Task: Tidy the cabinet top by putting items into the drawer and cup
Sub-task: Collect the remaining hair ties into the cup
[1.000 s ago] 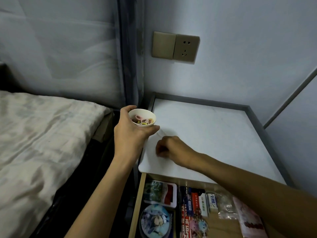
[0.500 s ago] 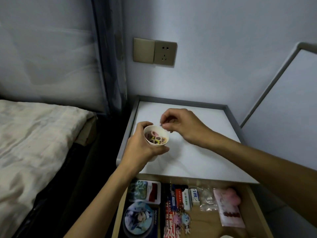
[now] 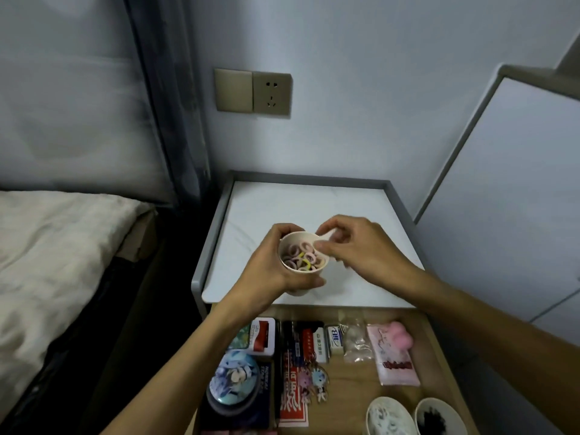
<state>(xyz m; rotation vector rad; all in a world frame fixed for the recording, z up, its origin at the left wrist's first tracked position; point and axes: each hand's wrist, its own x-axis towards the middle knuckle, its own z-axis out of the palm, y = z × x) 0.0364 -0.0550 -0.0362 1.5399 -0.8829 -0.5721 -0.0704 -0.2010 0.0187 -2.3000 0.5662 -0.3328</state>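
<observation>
One cup (image 3: pixel 307 272), gripped by left hand (image 3: pixel 266 271) (drawer (image 3: pixel 348 384) labels blurred)

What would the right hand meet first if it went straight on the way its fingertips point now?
The cup, at its right-side rim. The right hand points left at it, and the left hand holds it above the cabinet top. The fingertips look nearly on the rim, though depth is unclear.

cream cup (image 3: pixel 298 291) of pink and yellow rings (image 3: pixel 303 257), white cabinet top (image 3: pixel 282 202).
</observation>
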